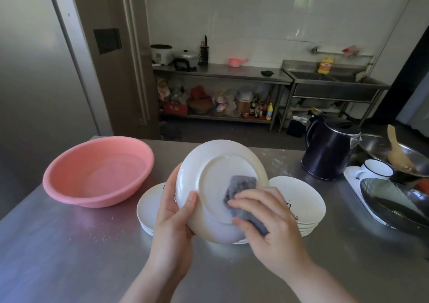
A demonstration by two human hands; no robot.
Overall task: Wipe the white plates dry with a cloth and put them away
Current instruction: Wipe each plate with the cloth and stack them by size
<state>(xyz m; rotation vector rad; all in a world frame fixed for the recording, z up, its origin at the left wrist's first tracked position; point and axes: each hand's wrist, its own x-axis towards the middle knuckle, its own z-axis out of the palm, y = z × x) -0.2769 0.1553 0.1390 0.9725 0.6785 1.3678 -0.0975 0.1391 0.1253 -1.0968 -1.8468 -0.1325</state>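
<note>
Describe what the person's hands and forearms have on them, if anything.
Both the left hand and the right hand are bare: no gloves, rings, watch or bracelet show. The forearms are uncovered down to the bottom edge of the picture, so no sleeve is in view.

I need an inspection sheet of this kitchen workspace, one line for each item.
Surface: steel counter, some crumbs.
Job's things: white plate held tilted, underside up; grey cloth on it; left stack and right stack of plates beneath.
Clutter: pink basin, dark kettle, mug, pans at right.
Grips: left hand holds plate; right hand presses cloth.
Cables: nothing seen.
Surroundings: sink, shelf with a rice cooker.
</note>
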